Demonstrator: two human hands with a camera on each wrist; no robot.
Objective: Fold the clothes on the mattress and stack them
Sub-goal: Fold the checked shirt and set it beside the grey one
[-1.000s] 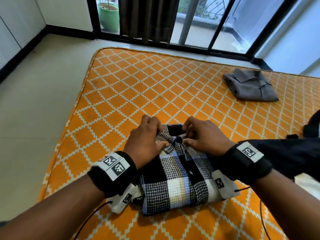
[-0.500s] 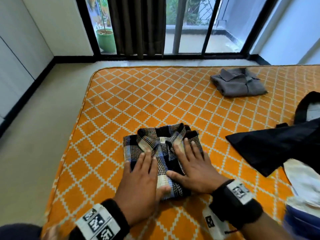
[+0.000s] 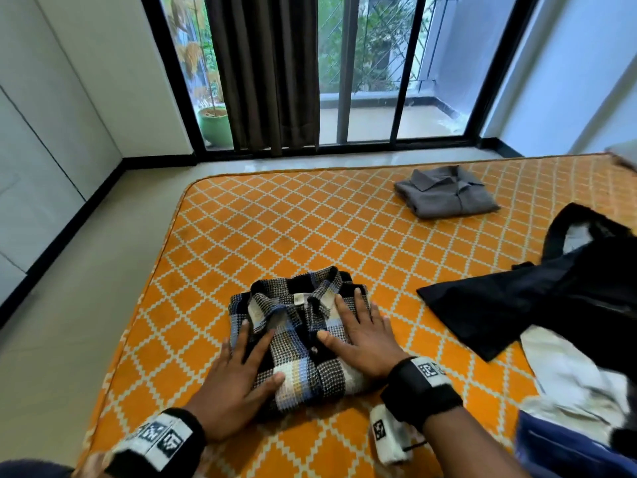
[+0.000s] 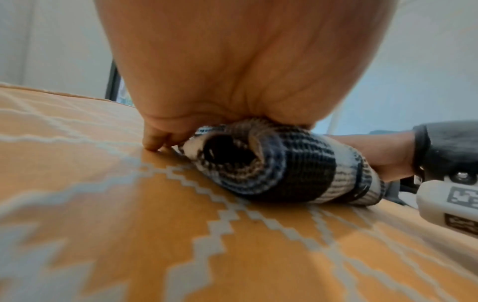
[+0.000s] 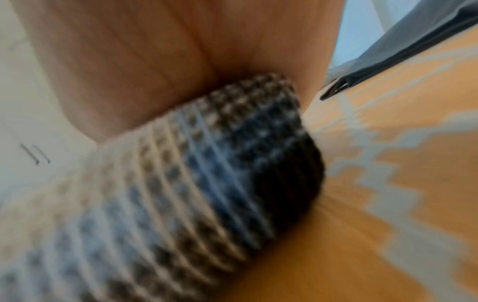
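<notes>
Both hands slid slightly apart versus the prior frame. Left hand (image 3: pixel 231 384) and right hand (image 3: pixel 364 343) lie flat, fingers extended, pressing folded checked shirt (image 3: pixel 303 353) on orange mattress (image 3: pixel 275 236). Folded grey shirt (image 3: pixel 446 196) well apart.

The checked shirt (image 3: pixel 300 339) under both palms is thick waffle-weave cloth, matt and bumpy, its grid of small raised squares plain in the right wrist view (image 5: pixel 181 183). The mattress (image 3: pixel 275 229) wears a matt, short-napped woven cover with a stepped lattice pattern. At two o'clock the grey shirt (image 3: pixel 448 196) is smooth, flat-finished cloth. At three o'clock the black garment (image 3: pixel 517 305) is smooth dark fabric. The floor (image 3: pixel 69 305) looks smooth, slightly glossy.
</notes>
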